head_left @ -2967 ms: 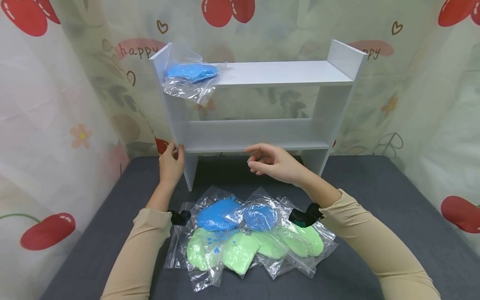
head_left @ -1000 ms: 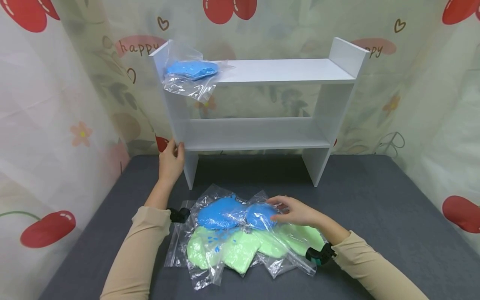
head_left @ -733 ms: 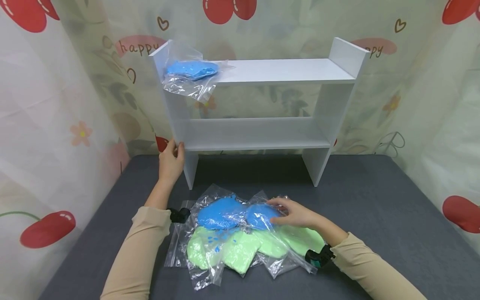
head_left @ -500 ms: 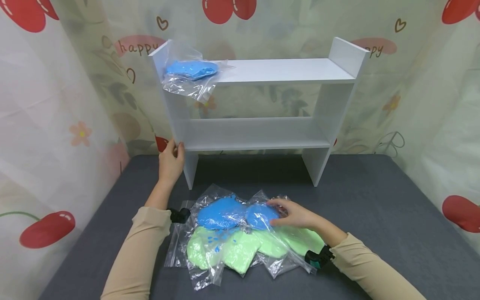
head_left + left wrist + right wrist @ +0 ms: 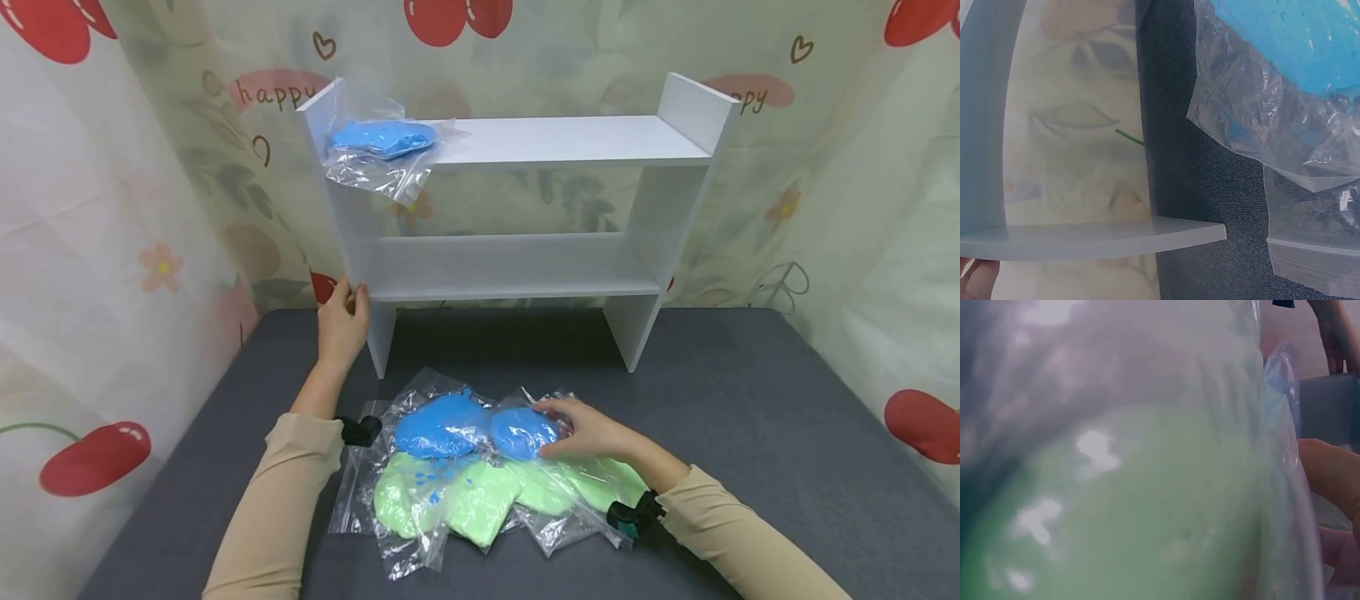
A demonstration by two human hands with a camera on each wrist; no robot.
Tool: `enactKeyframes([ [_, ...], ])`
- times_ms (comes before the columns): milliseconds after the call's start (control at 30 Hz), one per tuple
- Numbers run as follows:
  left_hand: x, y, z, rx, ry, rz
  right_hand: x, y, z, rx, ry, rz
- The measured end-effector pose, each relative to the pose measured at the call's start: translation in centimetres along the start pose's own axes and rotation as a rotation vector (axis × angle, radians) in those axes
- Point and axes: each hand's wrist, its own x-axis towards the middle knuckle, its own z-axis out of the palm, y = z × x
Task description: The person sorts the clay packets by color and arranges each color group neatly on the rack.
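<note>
- On the tabletop [image 5: 750,417], toward the back, white shelf unit [image 5: 517,267]; looks like stiff, fairly light board, probably could shift if bumped; best held by an upright edge
- In front of it, a heap of clear zip bags on the tabletop, overlapping; green packs [image 5: 480,504] nearest the person, look soft, floppy, some heft for their size
- Large blue bag [image 5: 442,427] at back left of the heap; likely soft and pliable, glossy film probably slippery
- Shelf blue bag [image 5: 386,139] at left end of the top board, plastic hanging over the front edge; should be just as limp
- Small blue bag [image 5: 523,432] at back right of the heap, beside the large one; judged light to medium, squashy, slick, not brittle, but film could tear or seal pop under a hard squeeze; best take the filled lump from both sides, loose film alone would let it swing
- Hands: left hand [image 5: 342,327] grips the shelf's left upright, thumb and fingers about its edge; right hand [image 5: 583,429] holds the right side of the small blue bag, thumb toward the person, fingers at the far side
- Versus three seconds ago: right hand was up by the lower board holding nothing, now down on the small blue bag; left hand same spot, shelf blue bag unmoved
- Versus half a second ago: almost identical, plastic under the right fingers a touch more bunched
</note>
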Motion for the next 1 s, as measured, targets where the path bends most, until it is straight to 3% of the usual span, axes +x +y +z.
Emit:
enactKeyframes([
  [333,0.1,0.0,0.1,0.003,0.017,0.009,0.0,-0.3,-0.2,0.009,0.024,0.043],
  [633,0.0,0.0,0.1,0.007,0.020,0.003,-0.2,-0.1,-0.7,0.122,-0.001,0.013],
  [1000,0.0,-0.1,0.2,0.014,0.027,0.005,-0.5,-0.5,-1.2,0.165,0.015,-0.026],
])
